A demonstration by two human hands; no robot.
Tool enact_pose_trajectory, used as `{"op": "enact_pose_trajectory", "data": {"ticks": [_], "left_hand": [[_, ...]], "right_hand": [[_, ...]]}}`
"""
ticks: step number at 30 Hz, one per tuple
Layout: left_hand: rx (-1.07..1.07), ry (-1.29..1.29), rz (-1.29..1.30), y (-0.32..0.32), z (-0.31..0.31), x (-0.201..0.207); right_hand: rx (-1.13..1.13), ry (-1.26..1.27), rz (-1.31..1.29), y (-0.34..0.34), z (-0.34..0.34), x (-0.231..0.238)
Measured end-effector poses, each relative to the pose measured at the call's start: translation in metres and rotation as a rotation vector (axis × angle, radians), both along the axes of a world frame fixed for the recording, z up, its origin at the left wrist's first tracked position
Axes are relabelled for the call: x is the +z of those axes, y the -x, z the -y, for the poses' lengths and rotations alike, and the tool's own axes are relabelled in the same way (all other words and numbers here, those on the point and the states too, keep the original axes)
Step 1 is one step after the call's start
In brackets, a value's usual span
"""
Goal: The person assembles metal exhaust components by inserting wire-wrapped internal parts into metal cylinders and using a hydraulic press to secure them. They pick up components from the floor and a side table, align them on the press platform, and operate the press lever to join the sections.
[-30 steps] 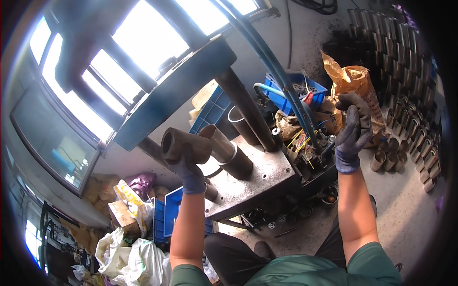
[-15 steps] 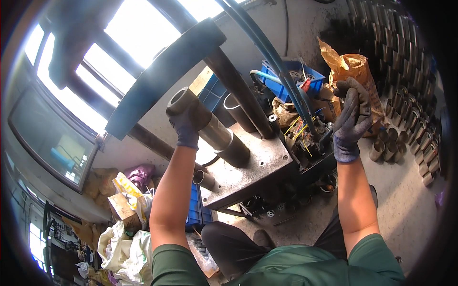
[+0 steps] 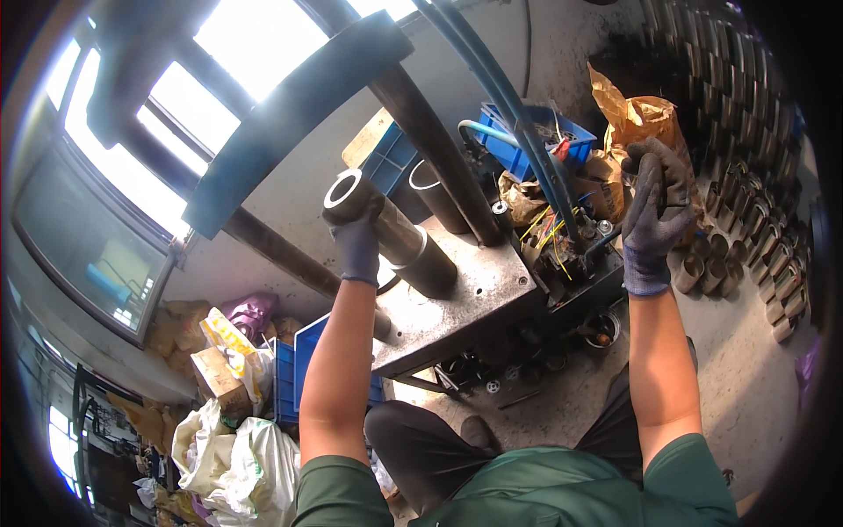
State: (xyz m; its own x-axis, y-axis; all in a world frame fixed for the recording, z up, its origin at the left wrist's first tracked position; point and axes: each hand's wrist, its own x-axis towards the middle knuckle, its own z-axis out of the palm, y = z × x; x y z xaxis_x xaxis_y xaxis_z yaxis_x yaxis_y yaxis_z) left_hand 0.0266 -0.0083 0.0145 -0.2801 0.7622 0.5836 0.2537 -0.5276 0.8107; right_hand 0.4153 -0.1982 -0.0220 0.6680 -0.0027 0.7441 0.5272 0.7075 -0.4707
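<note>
Gloved in dark grey, my left hand is closed round the upper part of a thick metal tube. This tilted tube has an open top end, and its lower part meets a wider dark cylinder on the steel press table. My right hand, also gloved, is raised in the air at the right, near the brown paper bag. Its fingers are loosely bent with the thumb close to them, and no object shows in it. Behind the held tube stands another open dark tube.
A blue press plate hangs above, with a dark column beside the tubes. Right of the table are hoses, loose wires, a blue crate and a brown paper bag. Several metal sleeves stand on the floor; sacks lie left.
My left hand, still round the tube, appears slightly farther right and lower. My right hand has shifted a little to the right. The whole view has also moved slightly.
</note>
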Motion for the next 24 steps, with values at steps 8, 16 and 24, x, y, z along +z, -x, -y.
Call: {"op": "enact_pose_trajectory", "data": {"ticks": [8, 16, 24], "left_hand": [[-0.165, -0.078, 0.08, 0.021, 0.015, -0.031], [0.852, 0.182, -0.38, 0.112, 0.095, -0.176], [0.361, 0.489, 0.02, 0.134, 0.083, -0.197]], "right_hand": [[0.125, 0.479, 0.088, 0.001, 0.042, 0.042], [-0.09, 0.868, 0.439, 0.008, 0.081, 0.068], [-0.196, 1.176, 0.927, 0.003, 0.14, 0.061]]}}
